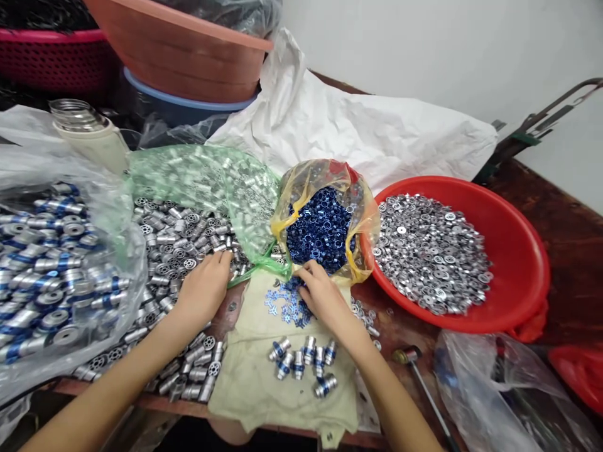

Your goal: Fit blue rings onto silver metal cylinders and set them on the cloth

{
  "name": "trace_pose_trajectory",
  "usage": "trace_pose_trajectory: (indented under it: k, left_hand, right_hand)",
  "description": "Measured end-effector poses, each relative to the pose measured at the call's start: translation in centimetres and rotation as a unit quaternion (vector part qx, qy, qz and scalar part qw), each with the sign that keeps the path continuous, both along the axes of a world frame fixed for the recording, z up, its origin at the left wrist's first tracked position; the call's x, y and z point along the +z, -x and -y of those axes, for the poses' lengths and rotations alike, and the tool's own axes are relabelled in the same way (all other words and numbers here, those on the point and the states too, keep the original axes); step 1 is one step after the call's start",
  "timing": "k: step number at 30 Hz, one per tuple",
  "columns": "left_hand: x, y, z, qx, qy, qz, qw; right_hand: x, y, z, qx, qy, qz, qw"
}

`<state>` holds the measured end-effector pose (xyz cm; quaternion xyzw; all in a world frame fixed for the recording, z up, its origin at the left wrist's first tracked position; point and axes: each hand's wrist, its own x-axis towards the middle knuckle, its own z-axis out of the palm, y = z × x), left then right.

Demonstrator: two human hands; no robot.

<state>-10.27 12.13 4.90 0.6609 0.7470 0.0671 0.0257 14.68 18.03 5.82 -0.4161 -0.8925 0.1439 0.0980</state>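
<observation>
My left hand [205, 287] rests palm down on a heap of silver metal cylinders [176, 242], fingers curled among them. My right hand [323, 295] reaches into a small scatter of blue star-shaped pieces [282, 302] on a pale cloth [254, 383], fingers bent as if pinching; what they hold is hidden. Just beyond it a yellow plastic bag [294, 188] holds blue rings [320, 226]. Several assembled silver-and-blue spools [304, 361] lie on the cloth near my wrists.
A red basin [518, 251] of silver washers sits to the right. A clear bag of finished spools [51, 276] is at left, a green bag of silver sleeves [207, 176] behind. A small hammer [417, 370] lies at lower right. Stacked tubs [188, 56] stand at the back.
</observation>
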Motion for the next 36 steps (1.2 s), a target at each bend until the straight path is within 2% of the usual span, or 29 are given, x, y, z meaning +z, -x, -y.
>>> trace_pose_trajectory:
  k: [4,8,13,17,20,22,25,27,30,33,36]
  left_hand:
    - [-0.7,0.5,0.4,-0.004,-0.018,0.022,1.0]
    - [-0.5,1.1,2.0,-0.015,-0.046,0.052,0.998]
    - [-0.5,-2.4,6.6,-0.09,-0.076,0.125,0.985]
    - [-1.5,-5.1,8.5,-0.12,-0.068,0.176,0.975]
    - [-1.8,-5.4,9.2,-0.118,-0.086,0.21,0.967]
    - [-1.5,-5.6,9.8,-0.114,-0.104,0.281,0.947]
    - [-0.9,-6.8,11.0,-0.085,-0.088,0.406,0.906]
    - [-0.7,-7.9,11.7,-0.06,-0.066,0.46,0.883]
    - [-1.1,-9.4,12.4,-0.043,-0.068,0.51,0.856]
    - [-1.8,-10.3,12.8,-0.087,-0.097,0.499,0.857]
    - [-2.2,-10.4,12.6,-0.169,-0.121,0.472,0.857]
  right_hand:
    - [0.5,-1.9,1.4,0.018,0.019,-0.035,0.999]
    - [1.0,-3.0,2.2,-0.02,0.001,-0.07,0.997]
    - [0.2,-1.5,1.6,-0.04,-0.024,-0.073,0.996]
    - [0.1,-0.7,1.3,-0.05,-0.033,-0.094,0.994]
    - [1.2,-0.8,4.0,-0.05,-0.03,-0.139,0.989]
    - [1.8,-0.9,7.0,-0.043,0.002,-0.2,0.979]
    - [1.9,-0.7,11.1,-0.026,0.112,-0.337,0.934]
    - [1.4,-0.5,12.7,-0.05,0.17,-0.399,0.9]
    - [0.4,-0.5,14.0,-0.103,0.214,-0.451,0.861]
    - [-0.1,-0.7,15.1,-0.152,0.216,-0.452,0.852]
    - [-0.3,-2.3,15.2,-0.176,0.198,-0.394,0.88]
